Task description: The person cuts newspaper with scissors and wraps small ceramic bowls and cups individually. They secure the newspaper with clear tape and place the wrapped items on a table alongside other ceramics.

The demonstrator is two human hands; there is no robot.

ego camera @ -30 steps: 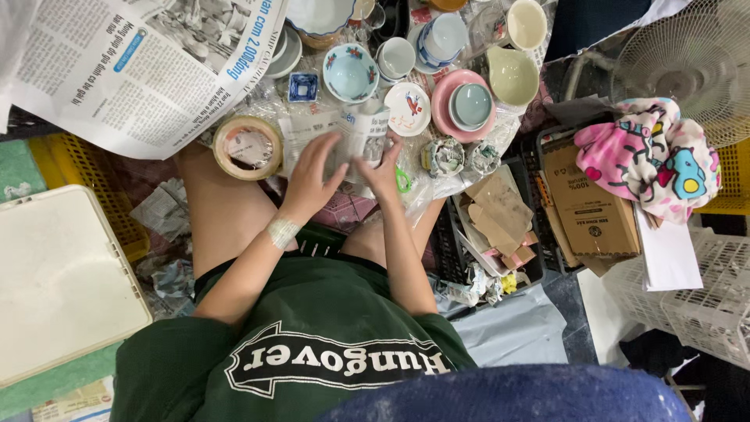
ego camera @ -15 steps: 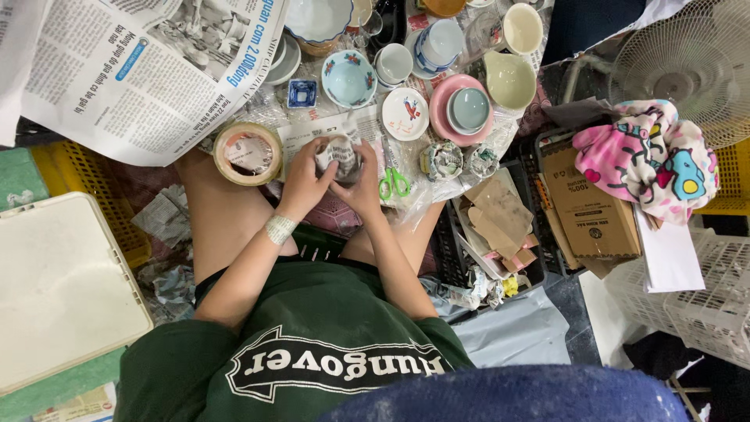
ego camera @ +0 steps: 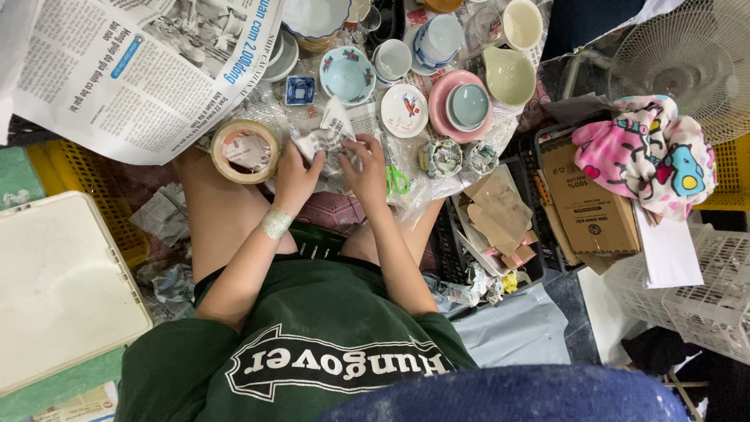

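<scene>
While both hands work at lap level, a paper-wrapped bundle (ego camera: 332, 141) sits between them, in front of the crowded dishes. L to R: newspaper sheet (ego camera: 133, 70) spread at top left; tape roll (ego camera: 244, 151) just beside the left hand (ego camera: 293, 176); left and right hand (ego camera: 367, 168) each gripping the bundle's crumpled paper; green scissors (ego camera: 397, 181) just beside the right hand; pink plate w/ bowl (ego camera: 466, 104) above; cardboard box (ego camera: 590, 207) and fan (ego camera: 687, 62) far right. Judgement: the wrap does best w/ folds pulled snug, fingers pinning the loose flap, bundle kept low over the lap.

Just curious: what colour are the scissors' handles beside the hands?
Bright green scissors, in the head view.
</scene>
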